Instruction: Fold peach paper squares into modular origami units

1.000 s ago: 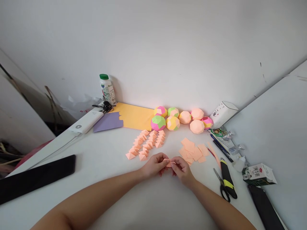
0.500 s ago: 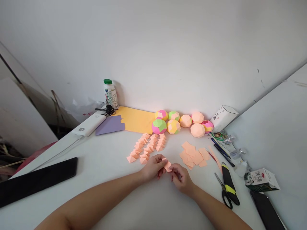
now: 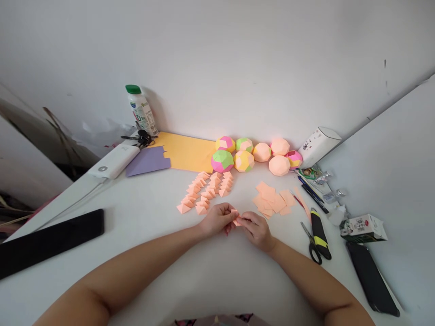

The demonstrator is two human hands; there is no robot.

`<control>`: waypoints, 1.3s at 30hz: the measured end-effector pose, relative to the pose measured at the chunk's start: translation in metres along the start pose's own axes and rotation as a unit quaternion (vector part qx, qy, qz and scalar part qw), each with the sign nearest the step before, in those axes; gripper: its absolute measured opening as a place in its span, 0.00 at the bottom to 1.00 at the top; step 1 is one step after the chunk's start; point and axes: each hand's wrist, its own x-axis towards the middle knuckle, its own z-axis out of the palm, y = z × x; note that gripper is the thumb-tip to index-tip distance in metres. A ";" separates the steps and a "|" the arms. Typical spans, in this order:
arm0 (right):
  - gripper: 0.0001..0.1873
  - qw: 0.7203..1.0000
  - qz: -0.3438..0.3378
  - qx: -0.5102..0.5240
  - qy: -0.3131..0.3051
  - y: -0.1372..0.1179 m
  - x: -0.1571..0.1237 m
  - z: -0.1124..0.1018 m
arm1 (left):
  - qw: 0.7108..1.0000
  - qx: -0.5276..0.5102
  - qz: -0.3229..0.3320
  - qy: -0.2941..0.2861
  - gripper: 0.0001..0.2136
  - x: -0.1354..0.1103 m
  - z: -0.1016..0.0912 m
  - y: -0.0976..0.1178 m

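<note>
Between the two hands is a small folded piece of peach paper point(image 3: 235, 217), partly covered by fingers. My left hand point(image 3: 220, 219) pinches it from the left. My right hand point(image 3: 255, 230) has its fingertips closed on the paper's right edge. Just beyond the left hand stand rows of folded peach paper pieces point(image 3: 208, 194) with pointed tops. Past the right hand lies a loose pile of flat peach paper squares point(image 3: 273, 200). Against the wall sit several faceted paper balls point(image 3: 244, 161) in peach, yellow, green and pink.
Scissors point(image 3: 311, 244) and a black-and-yellow utility knife point(image 3: 320, 233) lie at right, near pens point(image 3: 312, 194), a small carton point(image 3: 363, 227) and a black phone point(image 3: 372, 278). At left are a black slab point(image 3: 54, 242), white power bank point(image 3: 115, 160), keys point(image 3: 144, 136), bottle point(image 3: 142, 110) and yellow paper point(image 3: 190, 151).
My right fingers have closed in on the folded paper and come nearer my left hand. The camera has tilted down, so everything on the table sits higher in view.
</note>
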 end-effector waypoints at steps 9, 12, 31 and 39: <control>0.09 0.993 0.101 0.063 0.005 0.004 -0.002 0.006 | 0.999 0.034 -0.004 0.003 0.16 -0.003 0.000 0.003; 0.08 0.980 0.172 0.097 0.012 0.003 0.002 0.005 | 0.999 0.050 -0.003 -0.008 0.15 -0.004 -0.001 0.002; 0.12 0.899 0.353 0.257 -0.017 0.006 0.008 0.001 | 0.994 0.084 0.056 -0.050 0.16 -0.009 0.000 -0.008; 0.15 0.896 0.337 0.288 -0.010 0.007 0.008 0.000 | 0.996 0.072 0.047 -0.035 0.17 -0.008 0.002 -0.007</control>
